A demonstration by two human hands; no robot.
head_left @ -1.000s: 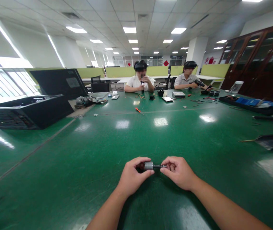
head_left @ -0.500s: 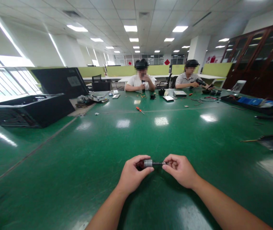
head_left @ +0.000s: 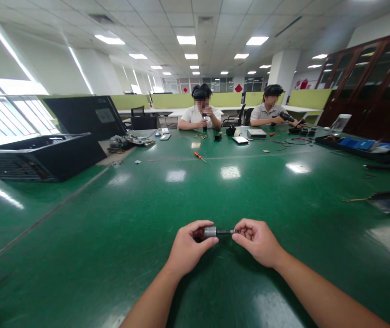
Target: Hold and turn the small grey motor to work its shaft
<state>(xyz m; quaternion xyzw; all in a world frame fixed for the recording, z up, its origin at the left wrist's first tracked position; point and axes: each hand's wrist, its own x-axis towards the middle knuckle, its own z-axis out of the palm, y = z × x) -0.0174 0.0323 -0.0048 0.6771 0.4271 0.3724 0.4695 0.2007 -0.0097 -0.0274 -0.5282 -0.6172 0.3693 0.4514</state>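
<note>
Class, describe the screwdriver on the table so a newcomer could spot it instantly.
On the big green table, look past the left hand and right hand. Nearer than the grey box lies the screwdriver, set apart by its orange handle and thin metal shaft.

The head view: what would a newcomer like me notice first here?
Probably the broad green table, and at its near side a silver cylinder in the grip of the left hand, its dark rod in that of the right hand. Farther off, an orange-handled screwdriver lies mid-table, and a big black case stands at the left.
</note>
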